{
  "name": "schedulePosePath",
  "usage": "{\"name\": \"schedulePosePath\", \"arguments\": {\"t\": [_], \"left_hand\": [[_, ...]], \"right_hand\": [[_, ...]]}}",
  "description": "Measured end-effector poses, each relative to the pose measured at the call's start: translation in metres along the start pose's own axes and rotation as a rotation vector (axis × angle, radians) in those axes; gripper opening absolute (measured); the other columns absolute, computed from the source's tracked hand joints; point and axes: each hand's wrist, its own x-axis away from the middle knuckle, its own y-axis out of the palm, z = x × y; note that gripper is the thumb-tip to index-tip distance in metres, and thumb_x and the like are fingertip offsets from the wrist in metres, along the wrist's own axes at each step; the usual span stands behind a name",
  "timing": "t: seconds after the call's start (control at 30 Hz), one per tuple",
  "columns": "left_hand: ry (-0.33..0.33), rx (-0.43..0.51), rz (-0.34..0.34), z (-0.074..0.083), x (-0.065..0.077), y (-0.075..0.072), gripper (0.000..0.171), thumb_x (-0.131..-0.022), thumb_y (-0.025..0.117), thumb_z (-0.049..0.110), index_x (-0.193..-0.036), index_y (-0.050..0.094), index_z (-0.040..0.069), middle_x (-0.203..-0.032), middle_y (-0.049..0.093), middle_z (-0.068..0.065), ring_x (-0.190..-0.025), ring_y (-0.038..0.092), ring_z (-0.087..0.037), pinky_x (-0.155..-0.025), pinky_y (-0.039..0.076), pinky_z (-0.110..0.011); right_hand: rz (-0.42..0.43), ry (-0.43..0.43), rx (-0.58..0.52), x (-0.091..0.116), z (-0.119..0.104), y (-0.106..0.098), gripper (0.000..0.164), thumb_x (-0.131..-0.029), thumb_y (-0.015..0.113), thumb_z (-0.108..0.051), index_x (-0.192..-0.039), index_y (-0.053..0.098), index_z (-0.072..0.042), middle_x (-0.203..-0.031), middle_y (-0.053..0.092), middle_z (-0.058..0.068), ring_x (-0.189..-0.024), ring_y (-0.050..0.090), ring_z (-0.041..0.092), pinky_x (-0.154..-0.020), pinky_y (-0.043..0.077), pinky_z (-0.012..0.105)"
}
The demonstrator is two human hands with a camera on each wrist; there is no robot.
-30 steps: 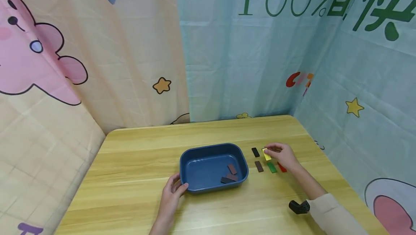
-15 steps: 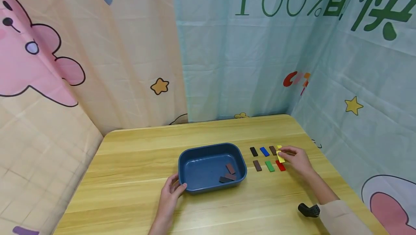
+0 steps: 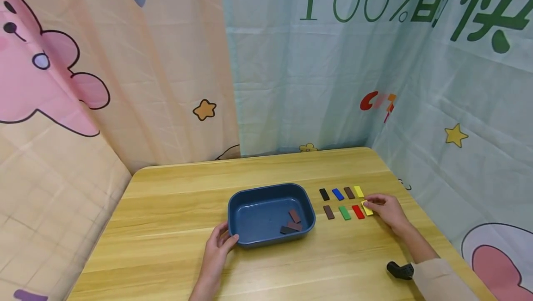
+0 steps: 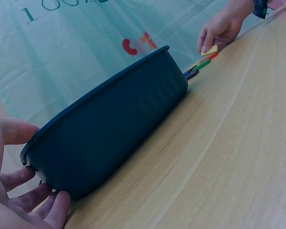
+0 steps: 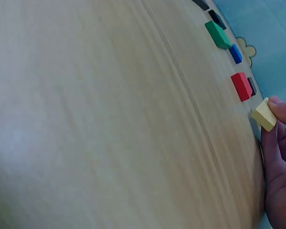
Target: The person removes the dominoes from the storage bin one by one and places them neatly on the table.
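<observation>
My left hand (image 3: 218,248) holds the near left corner of a blue plastic basin (image 3: 270,242), thumb over its rim and fingers against the outer wall. At the right, my right hand (image 3: 389,211) pinches a small flat yellow block (image 5: 264,116) between thumb and fingers. That block is tilted close over the table, at the right end of the front row. Beside it in this row lie a red block (image 3: 358,211), a green block (image 3: 344,213) and a brown block (image 3: 329,212). Behind them are a second yellow block (image 3: 358,192), a brown block (image 3: 349,193), a blue block (image 3: 338,194) and a black block (image 3: 324,194).
Inside the basin, brown blocks (image 3: 294,216) and a black block (image 3: 287,230) lie toward the right side. A black device (image 3: 399,271) sits at the right sleeve's cuff. The wooden table (image 3: 175,199) ends at printed curtains (image 3: 291,83) at its back and sides.
My right hand has carried the yellow block rightward past the back row, then down toward the front row's right end. Blue, brown and yellow back-row blocks have come into view. The left hand stays put.
</observation>
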Motion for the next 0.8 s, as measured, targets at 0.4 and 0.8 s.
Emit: {"name": "schedulePosePath", "arguments": {"t": [0.4,0.8], "left_hand": [[0.0,-0.001,-0.002,0.0004,0.0005,-0.0005,0.053,-0.1,0.066,0.007,-0.147,0.045,-0.007,-0.149,0.046,-0.028,-0.135,0.048,-0.041,-0.091,0.051,-0.022],[-0.012,-0.014,-0.007,0.0021,0.0,-0.0008,0.054,-0.101,0.066,0.01,-0.148,0.044,-0.006,-0.15,0.046,-0.028,-0.135,0.049,-0.041,-0.091,0.052,-0.025]], "right_hand": [[0.036,-0.101,0.23,-0.0006,0.0029,0.0013,0.017,-0.095,0.076,-0.01,-0.107,0.077,0.001,-0.096,0.073,0.008,-0.087,0.066,0.024,-0.072,0.053,0.026],[0.063,-0.091,0.213,-0.0032,-0.0061,0.0021,0.026,-0.097,0.075,-0.011,-0.116,0.072,0.005,-0.099,0.069,0.01,-0.091,0.064,0.027,-0.073,0.052,0.023]]}}
